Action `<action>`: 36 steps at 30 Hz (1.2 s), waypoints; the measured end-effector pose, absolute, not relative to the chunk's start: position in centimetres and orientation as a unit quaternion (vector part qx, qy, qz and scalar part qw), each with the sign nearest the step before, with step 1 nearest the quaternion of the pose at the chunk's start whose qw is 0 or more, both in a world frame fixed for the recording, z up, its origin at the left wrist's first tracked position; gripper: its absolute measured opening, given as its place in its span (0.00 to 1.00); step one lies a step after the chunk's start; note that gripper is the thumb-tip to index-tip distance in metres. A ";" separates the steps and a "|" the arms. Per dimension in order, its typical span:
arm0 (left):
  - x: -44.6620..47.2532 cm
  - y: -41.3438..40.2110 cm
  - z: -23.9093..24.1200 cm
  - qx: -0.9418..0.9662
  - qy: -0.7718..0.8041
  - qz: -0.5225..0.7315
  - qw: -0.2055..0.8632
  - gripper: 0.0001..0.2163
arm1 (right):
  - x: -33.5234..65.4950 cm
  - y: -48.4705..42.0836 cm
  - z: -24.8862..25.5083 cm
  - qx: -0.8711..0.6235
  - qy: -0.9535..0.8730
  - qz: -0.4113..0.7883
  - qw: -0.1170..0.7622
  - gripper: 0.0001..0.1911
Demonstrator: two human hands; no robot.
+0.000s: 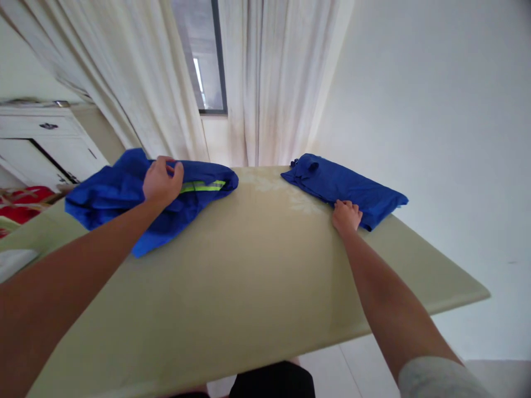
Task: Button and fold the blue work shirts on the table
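Observation:
A crumpled blue garment [120, 179] with a yellow-green and grey reflective strip lies at the left of the table. My left hand [164, 179] is over its middle, fingers loosely curved with a gap between them, and it grips no cloth that I can see. On the right, a second blue garment [352, 185] lies folded into a long flat bundle, with a small bunched piece at its far left end. My right hand [347, 215] is closed at the near edge of this bundle, fingertips curled against the fabric.
Both garments rest on a pale table [257, 276] with a faint leaf pattern. A white wall [435, 110] borders its right side, and curtains [274, 77] hang behind. A white cabinet [45, 132] and red items [29, 202] are at left.

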State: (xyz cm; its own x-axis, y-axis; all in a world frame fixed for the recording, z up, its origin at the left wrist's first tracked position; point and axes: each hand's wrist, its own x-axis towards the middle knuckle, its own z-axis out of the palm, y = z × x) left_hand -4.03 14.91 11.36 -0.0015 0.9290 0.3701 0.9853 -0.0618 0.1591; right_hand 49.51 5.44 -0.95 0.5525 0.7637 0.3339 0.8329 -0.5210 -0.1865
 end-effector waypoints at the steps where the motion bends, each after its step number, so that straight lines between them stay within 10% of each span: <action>1: -5.7 14.7 10.8 -0.696 -0.694 -0.170 0.075 0.32 | 49.4 5.4 -0.9 -0.865 -0.463 -0.104 0.162 0.24; 5: -9.7 12.8 7.0 -0.610 -0.792 0.027 -0.009 0.32 | 49.5 5.4 -0.6 -0.861 -0.471 -0.104 0.158 0.25; 18: -6.5 10.9 2.0 -0.700 -0.697 -0.085 0.130 0.25 | 49.1 5.1 -0.4 -0.843 -0.469 -0.216 0.150 0.22; 27: -6.9 11.7 -1.0 -0.624 -0.775 -0.095 0.010 0.36 | 49.2 5.2 -0.4 -0.845 -0.471 -0.225 0.113 0.21; 36: -6.7 11.3 -0.7 -0.632 -0.759 -0.155 0.001 0.33 | 40.0 5.1 9.0 -0.812 -0.575 -0.095 -0.027 0.09</action>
State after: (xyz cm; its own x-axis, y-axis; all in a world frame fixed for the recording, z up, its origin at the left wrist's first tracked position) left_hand -6.71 11.29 -0.68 -0.2009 0.9595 0.1974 0.9600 0.1526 0.2349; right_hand 39.97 5.11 8.99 0.3216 0.9388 0.1234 0.9286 -0.3382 0.1529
